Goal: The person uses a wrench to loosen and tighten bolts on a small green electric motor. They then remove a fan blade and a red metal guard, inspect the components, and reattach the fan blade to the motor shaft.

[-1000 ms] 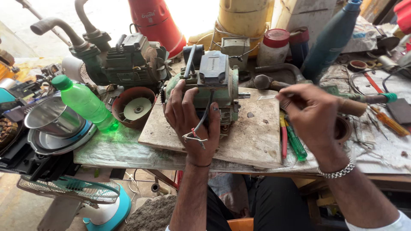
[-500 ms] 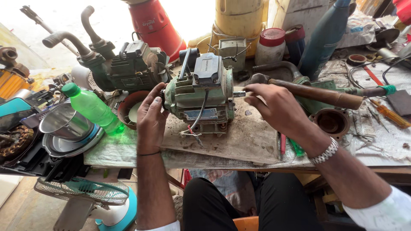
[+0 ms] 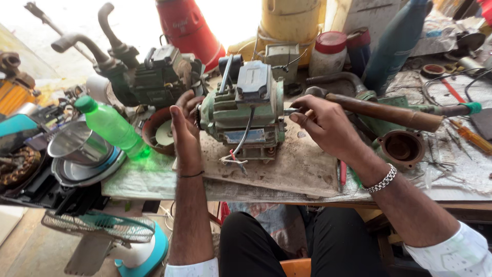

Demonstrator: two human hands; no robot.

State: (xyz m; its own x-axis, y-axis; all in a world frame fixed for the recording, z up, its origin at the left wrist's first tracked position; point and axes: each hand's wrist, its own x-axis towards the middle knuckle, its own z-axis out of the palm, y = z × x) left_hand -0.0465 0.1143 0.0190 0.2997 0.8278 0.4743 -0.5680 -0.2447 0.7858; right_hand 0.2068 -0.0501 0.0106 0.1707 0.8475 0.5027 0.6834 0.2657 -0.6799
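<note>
Since a moment ago both hands have closed in on the green motor (image 3: 245,110) at frame centre, on the surface: left hand (image 3: 185,123) cups its end, right hand (image 3: 324,123) pinches its shaft

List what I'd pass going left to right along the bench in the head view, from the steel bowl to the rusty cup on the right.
Steel bowl → green bottle → left hand → green motor → right hand → rusty cup.
</note>
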